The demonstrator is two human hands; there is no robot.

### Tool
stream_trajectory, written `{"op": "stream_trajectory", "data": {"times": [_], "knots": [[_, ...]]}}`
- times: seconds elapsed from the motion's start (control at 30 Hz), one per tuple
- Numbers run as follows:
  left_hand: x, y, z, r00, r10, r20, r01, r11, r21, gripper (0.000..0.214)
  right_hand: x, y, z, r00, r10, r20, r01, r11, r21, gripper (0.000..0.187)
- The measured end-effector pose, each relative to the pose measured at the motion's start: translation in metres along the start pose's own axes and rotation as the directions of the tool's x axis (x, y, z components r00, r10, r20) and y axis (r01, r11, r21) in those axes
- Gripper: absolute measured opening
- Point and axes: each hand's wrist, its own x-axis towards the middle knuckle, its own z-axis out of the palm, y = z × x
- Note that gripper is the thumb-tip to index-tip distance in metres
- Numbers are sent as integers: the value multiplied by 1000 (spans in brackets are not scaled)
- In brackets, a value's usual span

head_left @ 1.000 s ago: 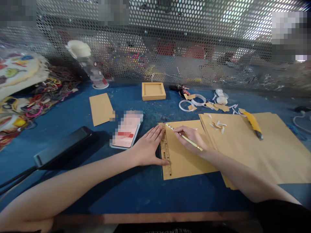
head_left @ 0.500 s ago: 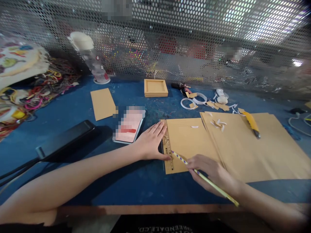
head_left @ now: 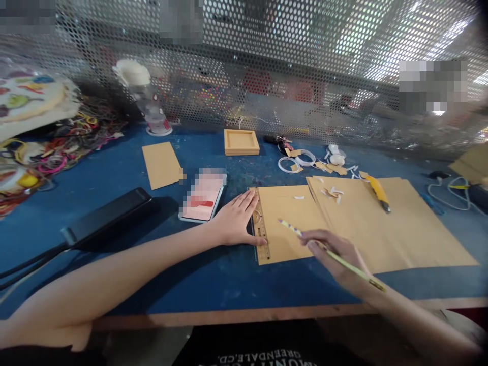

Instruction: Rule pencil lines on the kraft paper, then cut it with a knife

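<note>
My left hand (head_left: 237,218) lies flat, thumb and fingers spread, on a clear ruler (head_left: 262,230). The ruler runs along the left edge of a brown kraft paper sheet (head_left: 284,246). In my right hand (head_left: 337,256) is a yellow pencil with purple spots (head_left: 353,268). Its tip is above the sheet, to the right of the ruler, and looks apart from the paper. A small white scrap (head_left: 299,197) rests near the sheet's upper edge.
Larger kraft sheets (head_left: 396,234) lie to the right with a yellow utility knife (head_left: 377,193) on them. A phone (head_left: 202,201), a black power strip (head_left: 109,218), a wooden frame (head_left: 241,142), a brown card (head_left: 162,165), tape rings (head_left: 288,164) and a plastic cup (head_left: 154,114) stand around.
My right hand has lifted the pencil tip away from the ruler's edge, up and to the right. My left hand keeps its place on the ruler. The view has shifted slightly.
</note>
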Motion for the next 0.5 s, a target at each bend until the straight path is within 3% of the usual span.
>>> {"op": "stream_trajectory", "data": {"times": [0.07, 0.27, 0.5], "knots": [[0, -1, 1, 1000, 6, -18, -6, 1000, -6, 129, 12, 2, 6, 990, 112, -88, -104, 990, 91, 18], [-9, 5, 4, 999, -5, -32, 5, 1000, -8, 129, 40, 26, 40, 971, 149, -184, -75, 930, 359, 21], [-29, 34, 4, 999, -30, 44, 30, 1000, -2, 131, 34, 39, 48, 980, 148, -135, -95, 937, 337, 22]]}}
